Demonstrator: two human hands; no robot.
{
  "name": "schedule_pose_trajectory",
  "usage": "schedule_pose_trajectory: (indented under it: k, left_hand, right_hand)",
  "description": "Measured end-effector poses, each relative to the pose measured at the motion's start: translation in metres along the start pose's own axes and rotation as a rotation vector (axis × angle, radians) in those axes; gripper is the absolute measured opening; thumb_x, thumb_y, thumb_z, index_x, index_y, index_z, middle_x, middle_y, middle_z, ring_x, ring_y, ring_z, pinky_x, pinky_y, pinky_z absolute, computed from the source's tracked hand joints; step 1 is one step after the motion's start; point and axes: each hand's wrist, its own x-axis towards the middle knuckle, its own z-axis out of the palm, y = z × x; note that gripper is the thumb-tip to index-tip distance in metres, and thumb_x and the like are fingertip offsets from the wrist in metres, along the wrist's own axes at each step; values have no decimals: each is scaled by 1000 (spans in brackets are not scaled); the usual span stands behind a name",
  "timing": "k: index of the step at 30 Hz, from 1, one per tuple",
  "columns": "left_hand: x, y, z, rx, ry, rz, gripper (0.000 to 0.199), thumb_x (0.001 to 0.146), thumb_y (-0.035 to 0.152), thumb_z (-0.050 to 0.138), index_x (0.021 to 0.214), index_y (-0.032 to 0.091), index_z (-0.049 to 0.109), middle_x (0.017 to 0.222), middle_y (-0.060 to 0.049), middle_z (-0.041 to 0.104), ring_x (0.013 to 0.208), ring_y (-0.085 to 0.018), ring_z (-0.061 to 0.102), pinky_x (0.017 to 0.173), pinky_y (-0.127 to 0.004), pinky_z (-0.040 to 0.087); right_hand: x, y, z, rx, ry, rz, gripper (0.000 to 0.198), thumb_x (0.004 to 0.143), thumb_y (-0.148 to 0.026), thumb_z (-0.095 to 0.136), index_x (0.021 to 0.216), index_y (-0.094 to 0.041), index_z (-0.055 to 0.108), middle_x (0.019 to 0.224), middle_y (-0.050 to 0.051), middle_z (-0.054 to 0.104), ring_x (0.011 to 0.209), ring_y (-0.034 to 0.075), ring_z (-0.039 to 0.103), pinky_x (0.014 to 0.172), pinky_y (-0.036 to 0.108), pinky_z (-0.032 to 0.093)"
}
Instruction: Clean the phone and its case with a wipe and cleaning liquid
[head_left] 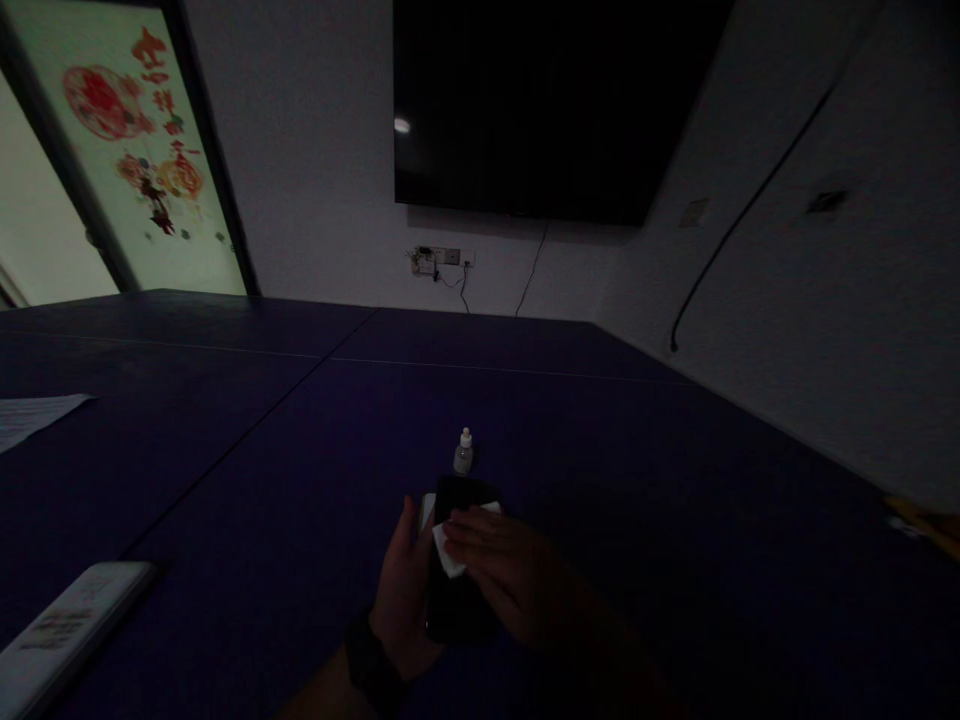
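My left hand (406, 590) grips a dark smartphone (459, 612) along its left side, with the thumb up. The phone's dark face is turned towards me. A folded white wipe (448, 556) lies against that face, pressed under the fingers of my right hand (504, 562). At the phone's upper left, a pale edge of something (427, 508) shows; I cannot make out what it is. Just beyond the phone stands a small clear dropper bottle (463, 455) with a white cap, upright and touched by neither hand.
The dark blue table (360, 430) stretches to the wall. A white box (71, 625) lies at the near left, a paper sheet (37, 415) further back. Yellow and white items (922, 525) sit at the right edge. Sockets with cables (442, 260) are below a wall-mounted television (547, 110).
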Motion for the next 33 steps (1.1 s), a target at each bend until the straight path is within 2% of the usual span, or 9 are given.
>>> schedule_pose_trajectory:
  k: [3, 5, 10, 16, 22, 24, 28, 30, 33]
  left_hand:
    - [-1, -2, 1, -3, -17, 24, 58, 98, 60, 46, 134, 18, 63, 126, -14, 69, 127, -31, 59, 113, -47, 38]
    - [-1, -3, 2, 6, -10, 22, 61, 98, 60, 45, 140, 19, 58, 128, -15, 68, 128, -31, 59, 113, -46, 38]
    - [-1, -2, 4, 18, 63, 22, 70, 97, 63, 44, 144, 12, 54, 131, -18, 66, 127, -33, 59, 113, -46, 38]
    - [-1, 0, 7, 46, 52, 55, 64, 99, 61, 43, 149, 21, 48, 137, -14, 63, 130, -31, 57, 115, -47, 35]
    - [-1, 1, 10, 25, 98, 25, 78, 97, 68, 37, 144, 7, 51, 134, -21, 63, 131, -34, 56, 114, -46, 37]
    - [-1, 1, 11, 39, 92, 45, 76, 97, 67, 38, 144, 9, 52, 134, -19, 64, 131, -33, 56, 114, -46, 38]
    - [0, -1, 11, 56, 50, 78, 67, 100, 61, 39, 146, 15, 51, 137, -15, 63, 132, -29, 56, 115, -42, 37]
    - [0, -2, 10, 45, 58, 65, 67, 100, 61, 37, 146, 14, 51, 137, -15, 63, 132, -29, 56, 115, -42, 36]
    - [-1, -2, 9, 38, 91, 17, 73, 99, 65, 37, 143, 9, 53, 134, -18, 64, 132, -31, 56, 114, -42, 37]
  right_hand:
    - [-2, 8, 2, -134, 122, 157, 45, 100, -10, 38, 137, -18, 62, 138, 11, 65, 133, 23, 58, 109, 44, 54]
    - [2, 7, 5, -165, 169, 196, 47, 100, -10, 38, 140, -18, 59, 138, 13, 64, 132, 25, 59, 108, 47, 54]
    - [7, -6, 0, 35, 35, 5, 41, 97, -10, 45, 133, -16, 65, 135, 10, 67, 131, 21, 60, 112, 41, 51]
    - [2, 7, 5, -124, 189, 257, 44, 100, -10, 39, 139, -16, 61, 140, 13, 62, 135, 25, 57, 111, 49, 51]
    - [10, -12, -4, 58, -11, -34, 40, 98, -10, 44, 133, -13, 64, 137, 11, 65, 135, 20, 56, 115, 41, 48]
    - [6, -9, -5, 69, 8, 19, 42, 98, -11, 45, 135, -17, 63, 136, 9, 67, 134, 20, 58, 114, 42, 49]
    - [4, 4, 6, -82, 152, 254, 45, 101, -12, 39, 142, -16, 57, 143, 13, 60, 138, 25, 52, 113, 49, 49]
    - [7, 3, 9, -81, 117, 226, 45, 102, -13, 37, 144, -15, 55, 146, 14, 57, 140, 25, 50, 113, 48, 49]
    - [8, -3, 4, 22, -11, 41, 44, 102, -12, 39, 140, -16, 59, 143, 11, 61, 138, 21, 53, 115, 43, 47]
